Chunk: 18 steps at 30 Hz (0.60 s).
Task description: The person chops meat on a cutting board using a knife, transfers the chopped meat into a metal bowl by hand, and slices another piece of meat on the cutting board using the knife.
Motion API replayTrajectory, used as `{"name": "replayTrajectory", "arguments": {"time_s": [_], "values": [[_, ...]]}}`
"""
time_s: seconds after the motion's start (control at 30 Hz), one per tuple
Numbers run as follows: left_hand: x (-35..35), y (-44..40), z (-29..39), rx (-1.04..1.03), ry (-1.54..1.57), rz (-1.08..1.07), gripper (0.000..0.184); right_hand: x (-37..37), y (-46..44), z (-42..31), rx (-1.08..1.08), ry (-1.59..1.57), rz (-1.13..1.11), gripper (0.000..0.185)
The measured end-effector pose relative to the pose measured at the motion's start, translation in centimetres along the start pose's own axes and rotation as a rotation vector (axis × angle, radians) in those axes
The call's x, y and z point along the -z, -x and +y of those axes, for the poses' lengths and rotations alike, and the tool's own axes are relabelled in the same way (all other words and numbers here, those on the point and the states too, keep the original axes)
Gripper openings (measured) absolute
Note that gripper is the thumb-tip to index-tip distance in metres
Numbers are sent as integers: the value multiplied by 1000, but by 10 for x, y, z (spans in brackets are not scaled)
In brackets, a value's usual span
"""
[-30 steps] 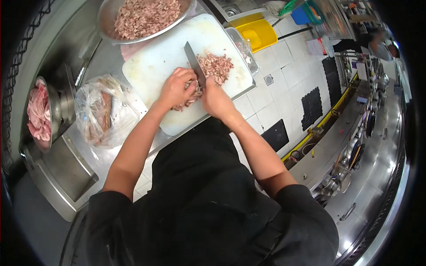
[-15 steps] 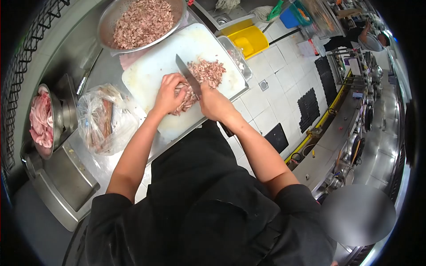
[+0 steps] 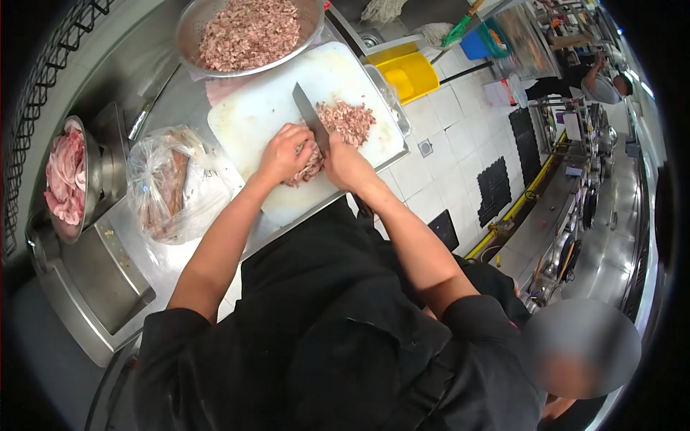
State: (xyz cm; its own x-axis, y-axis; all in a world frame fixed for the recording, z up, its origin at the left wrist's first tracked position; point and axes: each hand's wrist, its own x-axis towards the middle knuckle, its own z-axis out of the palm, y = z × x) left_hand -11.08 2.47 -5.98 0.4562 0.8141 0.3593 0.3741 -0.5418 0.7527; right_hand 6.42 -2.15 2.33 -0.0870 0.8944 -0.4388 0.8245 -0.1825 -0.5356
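Observation:
On a white cutting board (image 3: 248, 108) my right hand (image 3: 348, 168) grips a knife (image 3: 309, 108), its broad blade pointing away from me. My left hand (image 3: 286, 152) is closed over meat strips (image 3: 310, 171) just left of the blade, fingers curled on top of them. Beyond the knife, to its right, lies a loose pile of chopped meat (image 3: 351, 122). The knife's handle is mostly hidden by my right hand. At the board's far edge stands a metal bowl (image 3: 188, 61) heaped with chopped meat (image 3: 248, 34).
Left of the board lies a clear plastic bag (image 3: 154, 194) with meat in it. Further left is a steel bowl (image 3: 97, 172) of raw meat slices (image 3: 65, 176). A yellow bucket (image 3: 410, 77) stands beyond the board. A person in dark clothing (image 3: 496, 291) is close by my right arm.
Both hands stay at the meat, with the knife slightly shifted along it. The view has shifted a little. Another person has come into view behind my right arm.

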Motion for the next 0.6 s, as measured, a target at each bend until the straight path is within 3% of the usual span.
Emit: {"name": "replayTrajectory", "arguments": {"time_s": [0.1,0.17,0.37,0.43,0.5,0.6], "values": [[1,2,5,19,-5,3,12,14,37,-25,-119,35,-103,32],[1,-1,5,-25,-65,26,10,-33,26,-5,-112,82,16,37],[3,0,5,-14,-29,3,11,-3,19,-7,2,-17,0,40],[2,2,4,-13,-46,21,11,-10,40,-17,-127,13,-58,36],[1,4,1,-7,-54,13,11,-47,23,6,-107,8,56,31],[4,4,4,0,-28,-11,13,-41,-3,20,74,-174,156,27]]}}
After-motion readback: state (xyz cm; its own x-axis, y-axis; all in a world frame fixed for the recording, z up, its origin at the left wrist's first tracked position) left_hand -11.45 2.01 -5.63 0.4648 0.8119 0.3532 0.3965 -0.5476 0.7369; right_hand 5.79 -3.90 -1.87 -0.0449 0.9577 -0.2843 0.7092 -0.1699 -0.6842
